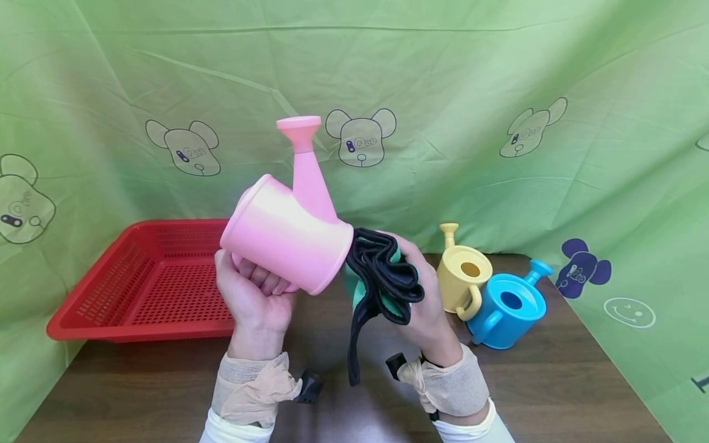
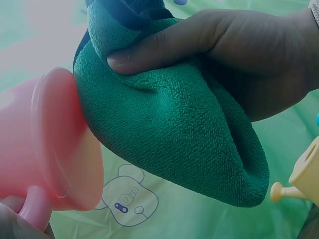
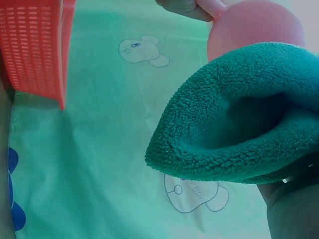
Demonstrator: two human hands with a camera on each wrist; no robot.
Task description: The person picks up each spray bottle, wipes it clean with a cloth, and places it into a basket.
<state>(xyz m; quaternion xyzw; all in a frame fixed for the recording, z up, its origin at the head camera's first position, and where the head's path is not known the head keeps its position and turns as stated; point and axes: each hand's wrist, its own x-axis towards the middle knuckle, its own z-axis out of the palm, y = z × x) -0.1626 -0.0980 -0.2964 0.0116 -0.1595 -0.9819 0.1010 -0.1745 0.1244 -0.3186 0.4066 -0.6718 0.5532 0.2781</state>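
My left hand [image 1: 257, 295] grips a pink watering can [image 1: 290, 237] by its handle, raised over the table and tilted on its side with the spout pointing up. In my right hand [image 1: 423, 295] is a bunched green towel [image 2: 164, 124] with black edging [image 1: 382, 271], and a black strip dangles from it. The thumb presses into the fluffy green cloth in the left wrist view. The towel sits right at the can's base, overlapping it in the right wrist view. The fingers of my right hand are mostly hidden behind the cloth.
A red perforated basket [image 1: 135, 231] stands on the left of the brown table [image 1: 354, 418]. To the right are a yellow watering can [image 1: 454, 264] and a blue watering can [image 1: 506, 320], side by side. A green curtain [image 1: 443, 74] with printed bear heads hangs behind.
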